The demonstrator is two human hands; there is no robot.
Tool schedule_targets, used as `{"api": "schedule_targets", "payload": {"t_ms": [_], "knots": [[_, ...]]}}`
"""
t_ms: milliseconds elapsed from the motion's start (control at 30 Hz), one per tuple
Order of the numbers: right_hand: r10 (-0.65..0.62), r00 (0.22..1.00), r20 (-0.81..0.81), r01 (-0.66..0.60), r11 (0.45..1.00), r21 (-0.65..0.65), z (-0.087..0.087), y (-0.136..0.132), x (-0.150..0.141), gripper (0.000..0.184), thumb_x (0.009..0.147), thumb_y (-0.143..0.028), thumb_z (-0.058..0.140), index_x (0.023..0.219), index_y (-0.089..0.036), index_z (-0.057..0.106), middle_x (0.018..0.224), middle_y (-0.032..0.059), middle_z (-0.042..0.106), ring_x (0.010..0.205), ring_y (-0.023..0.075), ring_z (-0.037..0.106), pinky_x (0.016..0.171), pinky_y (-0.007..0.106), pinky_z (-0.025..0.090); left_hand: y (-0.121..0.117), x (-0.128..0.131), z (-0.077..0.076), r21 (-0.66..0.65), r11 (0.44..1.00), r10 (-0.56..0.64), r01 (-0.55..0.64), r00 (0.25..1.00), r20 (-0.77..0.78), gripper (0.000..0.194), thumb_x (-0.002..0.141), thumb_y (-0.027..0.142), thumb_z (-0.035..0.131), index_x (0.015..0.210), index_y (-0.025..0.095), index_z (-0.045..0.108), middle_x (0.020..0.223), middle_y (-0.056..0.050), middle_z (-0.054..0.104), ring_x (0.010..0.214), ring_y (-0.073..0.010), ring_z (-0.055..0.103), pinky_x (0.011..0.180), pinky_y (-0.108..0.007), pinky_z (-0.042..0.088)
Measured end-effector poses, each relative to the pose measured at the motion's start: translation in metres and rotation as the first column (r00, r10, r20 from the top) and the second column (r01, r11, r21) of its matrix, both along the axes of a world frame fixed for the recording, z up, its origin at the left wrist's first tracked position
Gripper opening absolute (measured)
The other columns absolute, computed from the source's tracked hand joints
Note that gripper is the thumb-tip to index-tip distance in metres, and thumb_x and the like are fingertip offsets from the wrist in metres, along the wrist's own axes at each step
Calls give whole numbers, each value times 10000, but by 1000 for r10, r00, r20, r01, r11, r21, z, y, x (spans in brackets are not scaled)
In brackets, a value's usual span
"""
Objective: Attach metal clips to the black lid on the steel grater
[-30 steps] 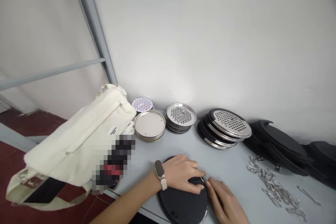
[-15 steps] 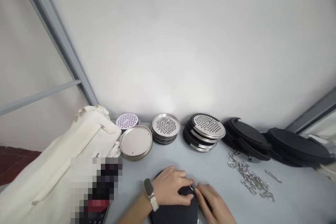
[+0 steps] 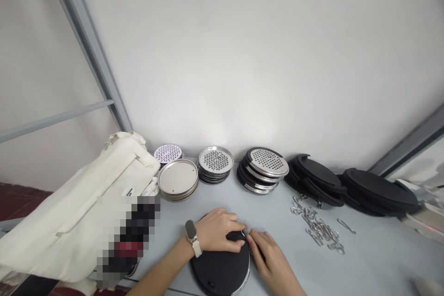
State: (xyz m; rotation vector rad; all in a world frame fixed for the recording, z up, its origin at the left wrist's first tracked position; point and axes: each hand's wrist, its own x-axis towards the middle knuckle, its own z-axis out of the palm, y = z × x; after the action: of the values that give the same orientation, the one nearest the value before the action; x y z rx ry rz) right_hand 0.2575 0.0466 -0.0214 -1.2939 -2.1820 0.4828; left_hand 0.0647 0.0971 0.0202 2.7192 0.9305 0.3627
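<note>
A black round disc (image 3: 220, 266) with a thin metal rim lies flat at the near edge of the grey table (image 3: 374, 259). My left hand (image 3: 218, 231), a pale band on its wrist, rests curled on the disc's far edge and presses it down. My right hand (image 3: 267, 254) lies beside it on the right, fingers pinched at the disc's rim where a small metal piece (image 3: 244, 234) shows between the two hands. What the right fingers hold is too small to name.
Along the wall stand stacks of perforated metal discs (image 3: 215, 163), plain metal lids (image 3: 178, 179), black-and-metal discs (image 3: 263, 169) and black covers (image 3: 378, 189). A heap of metal clips (image 3: 317, 226) lies to the right. A cream cloth bag (image 3: 93, 203) hangs over the table's left end.
The view has swung right and tilted up, so the table's right end shows now. Both hands stay together at the disc's rim, shifted slightly.
</note>
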Motion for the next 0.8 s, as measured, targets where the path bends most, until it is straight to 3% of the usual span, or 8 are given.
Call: {"api": "schedule_targets", "payload": {"t_ms": [500, 800], "knots": [[2, 1000, 2, -2, 1000, 1, 9, -5, 0, 350, 999, -314, 298, 757, -202, 524, 770, 41, 632, 764, 195, 576, 713, 318, 420, -1, -3, -4, 66, 996, -68, 66, 997, 28, 321, 860, 409, 525, 1078, 217, 662, 703, 1, 580, 654, -149, 555, 697, -257, 411], [-50, 998, -44, 52, 998, 40, 2, -9, -2, 407, 998, -373, 274, 790, -191, 572, 772, 50, 644, 749, 200, 566, 706, 334, 428, -3, -2, 0, 80, 994, -82, 78, 996, 43, 290, 848, 392, 545, 1046, 229, 681, 658, 18, 545, 618, -130, 536, 660, -239, 399]]}}
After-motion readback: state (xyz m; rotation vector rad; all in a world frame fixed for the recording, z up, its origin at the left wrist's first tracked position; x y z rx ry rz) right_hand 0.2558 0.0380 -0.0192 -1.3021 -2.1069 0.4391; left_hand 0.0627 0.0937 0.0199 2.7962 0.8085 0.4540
